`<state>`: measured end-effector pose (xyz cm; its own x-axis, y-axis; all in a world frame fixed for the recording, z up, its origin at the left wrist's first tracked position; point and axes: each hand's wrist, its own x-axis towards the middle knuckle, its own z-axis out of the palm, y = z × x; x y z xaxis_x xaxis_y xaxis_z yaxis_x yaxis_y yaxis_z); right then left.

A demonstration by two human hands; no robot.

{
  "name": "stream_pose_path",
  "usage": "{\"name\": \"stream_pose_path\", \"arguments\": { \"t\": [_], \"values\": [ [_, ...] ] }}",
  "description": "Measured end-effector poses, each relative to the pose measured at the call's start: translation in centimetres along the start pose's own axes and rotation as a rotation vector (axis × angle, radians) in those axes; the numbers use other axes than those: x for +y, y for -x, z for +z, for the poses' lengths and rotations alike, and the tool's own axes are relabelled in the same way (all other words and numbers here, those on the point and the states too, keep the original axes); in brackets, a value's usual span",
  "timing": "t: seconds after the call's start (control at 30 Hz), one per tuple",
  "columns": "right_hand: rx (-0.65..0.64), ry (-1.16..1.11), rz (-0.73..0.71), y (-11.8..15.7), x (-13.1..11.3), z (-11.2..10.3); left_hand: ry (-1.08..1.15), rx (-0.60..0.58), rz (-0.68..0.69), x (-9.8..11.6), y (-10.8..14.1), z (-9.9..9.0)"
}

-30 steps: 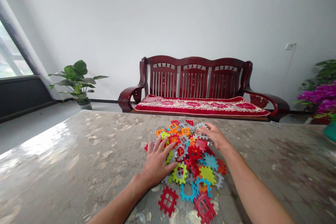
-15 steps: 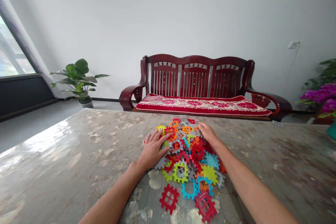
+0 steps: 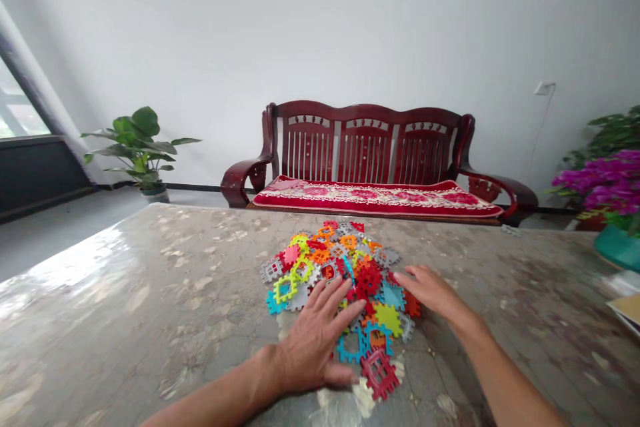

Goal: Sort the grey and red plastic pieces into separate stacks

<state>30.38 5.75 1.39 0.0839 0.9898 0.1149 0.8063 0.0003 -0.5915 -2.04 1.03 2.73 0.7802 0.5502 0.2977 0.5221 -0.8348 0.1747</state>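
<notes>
A loose heap of notched plastic building tiles in red, orange, yellow-green, blue and grey lies on the table (image 3: pixel 200 320). My left hand (image 3: pixel 320 333) is over the near left of the heap, fingers spread, covering some tiles. Just right of its thumb lies a red window tile (image 3: pixel 380 372). Close by are a blue frame tile (image 3: pixel 351 345) and a yellow-green tile (image 3: pixel 387 319). My right hand (image 3: pixel 430 290) rests at the heap's right edge, fingers stretched out beside a light blue tile (image 3: pixel 391 295). Neither hand has a tile in its grip.
Behind the table stands a dark red wooden bench (image 3: pixel 367 147) with a red patterned cover (image 3: pixel 370 197). A potted plant (image 3: pixel 145 147) is at the left. Purple flowers (image 3: pixel 607 180) in a teal pot (image 3: pixel 617 247) stand at the right table end.
My left hand has come nearer and right, uncovering tiles on the heap's left and covering the near red window tile. My right hand has drawn back from the far right side toward me.
</notes>
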Motion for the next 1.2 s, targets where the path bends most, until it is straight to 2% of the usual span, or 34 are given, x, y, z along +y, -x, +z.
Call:
{"name": "stream_pose_path", "arguments": {
  "t": [0.1, 0.27, 0.37, 0.5, 0.6, 0.73, 0.83, 1.0, 1.2],
  "values": [
    [-0.035, 0.178, -0.046, 1.7, -1.5, 0.4, 0.023, -0.05, -0.013, 1.3, -0.3, 0.9],
    [-0.02, 0.282, -0.046, 2.7, -2.9, 0.8, 0.014, -0.049, -0.104, 1.4, -1.2, 1.8],
    [-0.027, 0.205, -0.033, 2.7, -2.9, 0.9, 0.007, -0.066, -0.165, 1.7, -1.8, 1.8],
    [-0.137, -0.04, 0.01, 2.7, -2.6, 1.3, -0.002, -0.101, -0.251, 2.6, -2.5, 1.7],
    [-0.197, -0.131, 0.046, 2.8, -2.6, 1.9, -0.009, -0.097, -0.285, 3.1, -3.1, 1.9],
    [-0.193, -0.157, 0.068, 2.9, -2.9, 2.5, -0.053, -0.046, -0.231, 3.0, -3.6, 2.7],
    [-0.17, -0.187, 0.077, 2.9, -3.3, 3.0, -0.091, -0.051, -0.182, 2.8, -3.8, 3.0],
    [-0.139, -0.342, 0.079, 2.7, -4.1, 3.6, -0.085, -0.049, -0.101, 2.6, -4.1, 2.4],
    [-0.123, -0.609, 0.033, 2.9, -5.8, 3.6, 0.054, -0.012, -0.003, 2.3, -4.4, 1.6]
  ]
}}
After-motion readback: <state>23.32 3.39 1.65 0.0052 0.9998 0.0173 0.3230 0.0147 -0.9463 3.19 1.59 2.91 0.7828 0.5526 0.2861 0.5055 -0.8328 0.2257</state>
